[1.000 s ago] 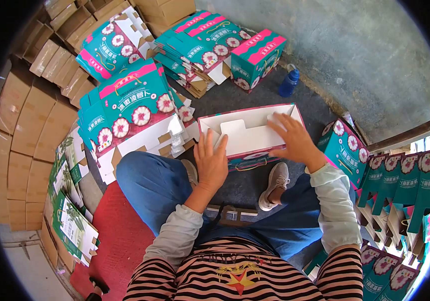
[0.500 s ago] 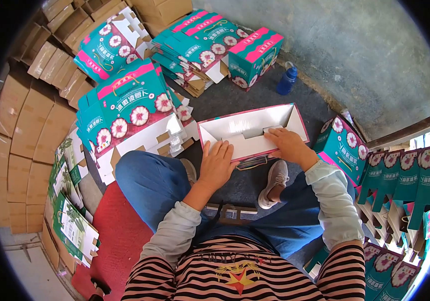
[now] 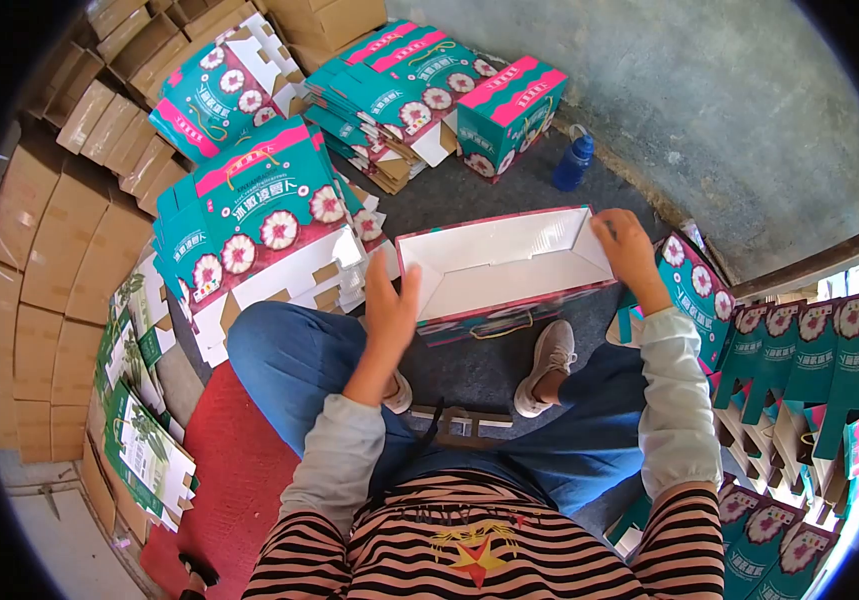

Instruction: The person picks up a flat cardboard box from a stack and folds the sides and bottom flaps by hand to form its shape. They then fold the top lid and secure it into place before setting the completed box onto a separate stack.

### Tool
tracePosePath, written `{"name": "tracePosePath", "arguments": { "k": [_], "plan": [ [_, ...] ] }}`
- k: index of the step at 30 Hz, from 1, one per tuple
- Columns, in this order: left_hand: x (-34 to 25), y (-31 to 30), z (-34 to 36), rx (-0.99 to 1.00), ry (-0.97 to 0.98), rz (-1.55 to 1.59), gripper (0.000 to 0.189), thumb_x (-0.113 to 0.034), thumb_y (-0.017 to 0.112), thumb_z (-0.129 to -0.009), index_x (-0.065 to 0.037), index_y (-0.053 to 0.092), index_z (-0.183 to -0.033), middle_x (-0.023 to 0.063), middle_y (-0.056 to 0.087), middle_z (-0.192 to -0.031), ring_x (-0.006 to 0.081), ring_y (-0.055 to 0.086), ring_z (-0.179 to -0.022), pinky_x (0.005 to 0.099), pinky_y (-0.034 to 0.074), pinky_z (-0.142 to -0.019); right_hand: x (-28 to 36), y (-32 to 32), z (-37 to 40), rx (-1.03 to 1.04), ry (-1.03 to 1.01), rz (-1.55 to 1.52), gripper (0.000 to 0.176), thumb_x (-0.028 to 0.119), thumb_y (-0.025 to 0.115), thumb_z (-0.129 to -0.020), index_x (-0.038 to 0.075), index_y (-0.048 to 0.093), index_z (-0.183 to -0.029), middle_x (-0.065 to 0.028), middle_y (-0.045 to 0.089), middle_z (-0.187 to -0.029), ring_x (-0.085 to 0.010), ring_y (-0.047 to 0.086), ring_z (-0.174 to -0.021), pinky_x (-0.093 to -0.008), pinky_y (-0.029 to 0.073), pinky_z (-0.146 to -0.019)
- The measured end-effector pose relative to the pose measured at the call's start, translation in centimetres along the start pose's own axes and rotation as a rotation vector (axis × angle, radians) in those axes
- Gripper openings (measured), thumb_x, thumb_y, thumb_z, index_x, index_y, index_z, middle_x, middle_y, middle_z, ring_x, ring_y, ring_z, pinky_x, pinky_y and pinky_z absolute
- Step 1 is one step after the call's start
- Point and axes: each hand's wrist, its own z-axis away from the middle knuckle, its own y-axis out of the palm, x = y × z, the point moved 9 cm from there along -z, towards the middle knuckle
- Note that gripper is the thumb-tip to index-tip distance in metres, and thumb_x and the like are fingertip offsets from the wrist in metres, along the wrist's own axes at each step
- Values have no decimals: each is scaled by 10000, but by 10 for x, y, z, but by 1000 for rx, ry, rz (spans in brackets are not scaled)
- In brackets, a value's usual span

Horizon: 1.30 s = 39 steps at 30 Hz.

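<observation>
An open box (image 3: 509, 264) with a white inside and a teal and maroon outside stands on the dark floor between my feet and the wall. Its bottom flaps lie flat inside. My left hand (image 3: 392, 303) is at the box's left end, thumb and fingers apart, holding nothing. At the right end, my right hand (image 3: 626, 247) has its fingers bent over the top corner of the box. A yellow cord handle hangs on the box's near side.
Flat printed cartons (image 3: 259, 200) lie stacked at the left. A closed box (image 3: 511, 115) and a blue bottle (image 3: 573, 163) stand near the wall. Another box (image 3: 691, 290) is at the right, beside rows of teal cartons (image 3: 814, 345). Brown cartons (image 3: 59, 240) line the far left.
Both hands have left the near side of the box and moved apart to its two ends. The inner flaps now lie flat, and the box's near side has come closer to me.
</observation>
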Motion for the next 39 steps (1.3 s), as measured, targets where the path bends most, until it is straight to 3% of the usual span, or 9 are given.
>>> {"name": "tracePosePath", "arguments": {
  "k": [3,6,9,15,23,28,31,32,39],
  "plan": [
    [95,42,-24,367,-524,257,793,-656,344,-858,68,538,-1117,276,550,-1147,423,494,-1122,479,343,-991,-79,36,-4,100,254,-115,510,468,407,-931,18,637,-1002,-218,621,-1023,-328,594,-975,-385,449,-850],
    [116,51,4,618,-1056,401,989,-851,251,-740,-28,541,-1206,201,561,-1189,306,526,-1130,445,413,-932,-104,85,17,313,688,-661,722,623,306,-906,-4,649,-1005,-181,649,-1006,-261,620,-915,-333,442,-848],
    [147,71,29,725,-1163,457,1046,-896,213,-683,-28,609,-1112,214,596,-1140,416,532,-1084,599,350,-934,-110,108,32,370,860,-774,797,703,296,-859,5,661,-982,-135,655,-967,-236,617,-857,-316,446,-819],
    [116,77,33,723,-1122,692,962,-884,307,-679,-165,523,-1281,140,484,-1332,345,498,-1161,590,345,-949,-100,103,46,464,909,-785,846,812,315,-765,79,662,-1007,-99,641,-996,-215,583,-906,-363,439,-800],
    [109,63,37,716,-1051,800,590,-431,496,-818,-84,487,-1295,134,531,-1261,298,518,-1129,526,376,-946,-94,81,42,576,894,-882,604,639,518,-808,89,647,-1022,-15,660,-927,-129,605,-793,-281,475,-738],
    [56,47,3,661,-521,873,464,-181,552,-806,-90,456,-1251,48,514,-1242,214,453,-1176,403,403,-925,-76,53,10,496,475,-1135,498,471,478,-898,40,591,-1121,-78,649,-1045,-163,606,-965,-334,455,-864],
    [67,38,-16,434,-490,906,456,-273,567,-859,-99,454,-1265,56,514,-1243,207,459,-1172,376,391,-927,-86,46,9,413,679,-1048,646,584,419,-893,13,563,-1157,-90,648,-1038,-188,594,-1009,-375,434,-918],
    [69,34,-18,402,-470,889,537,-488,510,-891,-110,453,-1268,71,513,-1235,223,448,-1185,417,377,-930,-83,47,11,422,689,-995,785,715,375,-832,63,507,-1249,-137,593,-1133,-260,553,-1069,-398,388,-967],
    [102,41,13,420,-829,640,785,-754,346,-812,-137,450,-1285,99,548,-1185,267,499,-1116,470,389,-898,-96,105,52,556,861,-920,708,657,342,-875,124,446,-1329,-129,468,-1337,-327,450,-1211,-530,361,-978]
  ]
}}
